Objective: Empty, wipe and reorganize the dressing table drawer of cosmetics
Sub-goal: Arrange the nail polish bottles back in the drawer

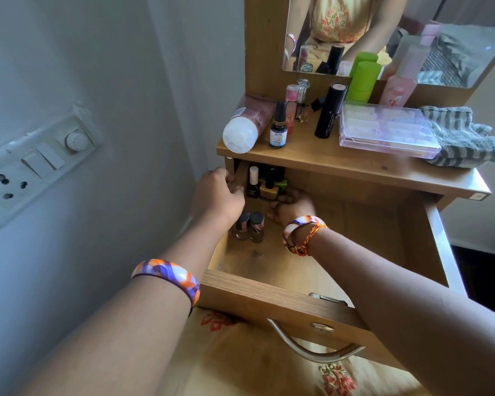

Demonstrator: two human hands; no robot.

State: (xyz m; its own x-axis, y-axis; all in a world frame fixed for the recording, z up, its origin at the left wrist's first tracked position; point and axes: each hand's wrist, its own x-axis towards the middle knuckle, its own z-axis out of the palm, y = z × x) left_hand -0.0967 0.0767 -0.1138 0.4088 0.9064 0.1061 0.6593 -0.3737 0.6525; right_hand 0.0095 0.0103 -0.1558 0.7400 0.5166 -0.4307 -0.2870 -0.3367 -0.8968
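The wooden drawer [269, 292] is pulled open under the dressing table top [340, 164]. Several nail polish bottles [269, 185] stand in its far left corner. Two brown bottles with grey caps [249, 226] stand by the left wall. My left hand [216, 195] grips the top edge of the drawer's left wall. My right hand [293, 209] is inside the drawer next to the far bottles, fingers curled. Whether it holds anything is hidden. The rest of the drawer floor is bare.
On the table top are a lying tube [246, 124], a blue dropper bottle [278, 128], a black tube [330, 110], a clear plastic box [389, 130], a striped grey cloth [466, 138], a green container [362, 81] and a pink bottle [400, 87]. A switch panel [35, 164] is on the left wall.
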